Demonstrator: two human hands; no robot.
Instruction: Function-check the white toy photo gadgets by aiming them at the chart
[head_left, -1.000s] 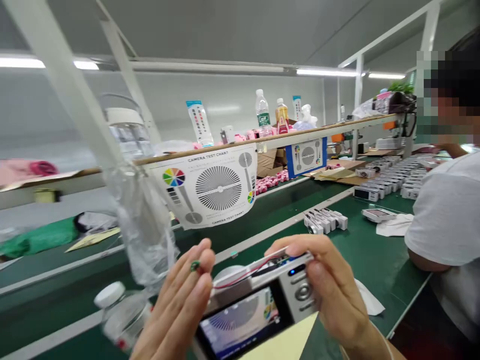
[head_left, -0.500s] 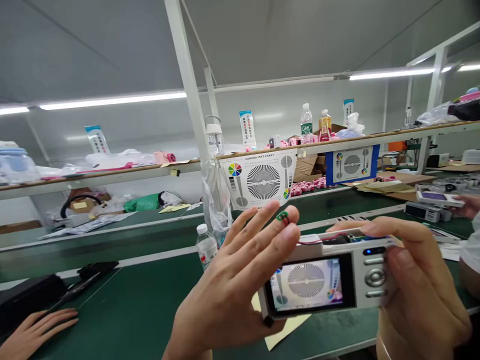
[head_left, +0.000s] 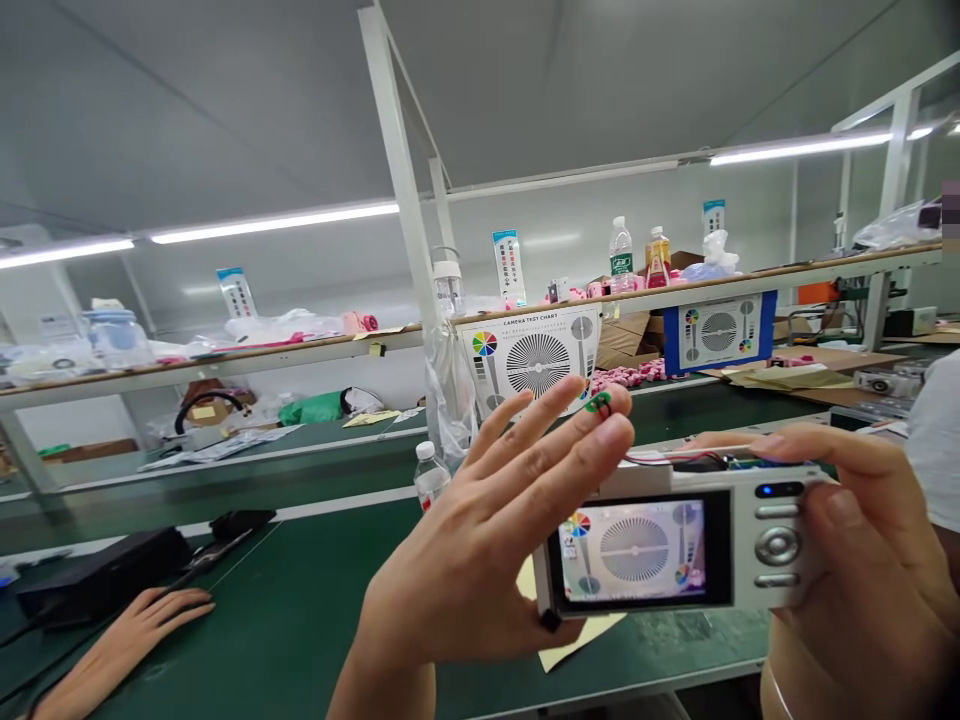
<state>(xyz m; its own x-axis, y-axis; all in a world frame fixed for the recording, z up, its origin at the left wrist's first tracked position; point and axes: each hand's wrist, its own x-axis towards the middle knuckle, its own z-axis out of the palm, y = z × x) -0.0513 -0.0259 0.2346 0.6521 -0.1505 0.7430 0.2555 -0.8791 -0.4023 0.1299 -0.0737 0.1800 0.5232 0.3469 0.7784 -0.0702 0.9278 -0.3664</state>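
So the silver camera [head_left: 686,545] is up in the air over the green tabletop [head_left: 285,620], screen facing the wearer and showing the wheel chart. Its right end is clamped by the right hand [head_left: 870,540], thumb by the buttons, index finger along the top where wires poke out. The left hand [head_left: 480,540] overlaps the left end, fingers long and slanting up to the right; can't tell if that grip really pinches it. A little green disc [head_left: 598,403] sits at its fingertips.

Below, a yellow sheet [head_left: 577,645] peeks out. Behind, the left fingers block the lower part of the camera test chart [head_left: 536,355], next to a clear plastic bag [head_left: 448,385]. A blue-bordered chart [head_left: 718,333] is in plain sight further right. Way left, someone else's hand [head_left: 139,640] lies near a black box [head_left: 105,575].
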